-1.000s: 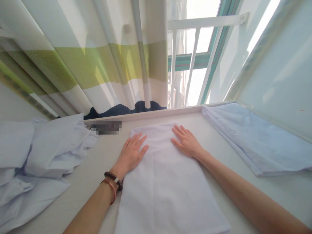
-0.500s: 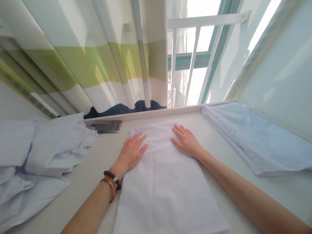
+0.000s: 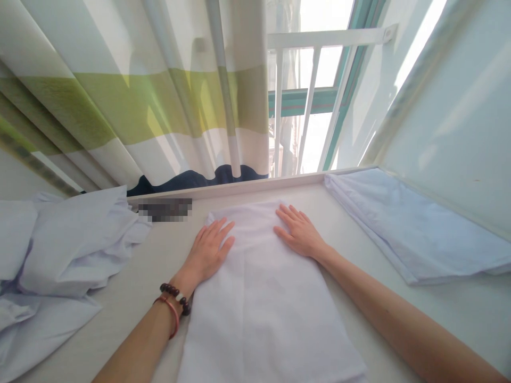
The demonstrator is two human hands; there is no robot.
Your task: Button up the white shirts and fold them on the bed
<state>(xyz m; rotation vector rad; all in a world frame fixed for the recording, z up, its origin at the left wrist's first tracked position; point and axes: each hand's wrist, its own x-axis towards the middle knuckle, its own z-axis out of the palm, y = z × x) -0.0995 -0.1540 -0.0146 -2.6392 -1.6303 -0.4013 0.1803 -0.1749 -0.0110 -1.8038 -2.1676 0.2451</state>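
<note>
Lying at the lower centre of the frame, a smooth white cloth (image 3: 263, 308) makes a long, tapering shape with a faint lengthwise crease and soft ripples at its far end. The left hand (image 3: 209, 252) and right hand (image 3: 298, 231) rest palm down near its far corners, each grip released, fingers spread. Behind the left hand sit a bracelet (image 3: 174, 293) of round dark beads and a thin reddish bangle (image 3: 176, 319). The pale desk (image 3: 139, 276) also carries a rumpled fabric heap (image 3: 72, 239) at left and a flat, layered sheet (image 3: 411, 229) at right. A pleated, green-banded curtain (image 3: 151, 106) hangs upper left. The bottom edge cuts off the cloth, the left edge the heap; pixelation obscures a dark object (image 3: 165, 210) beside the heap.
</note>
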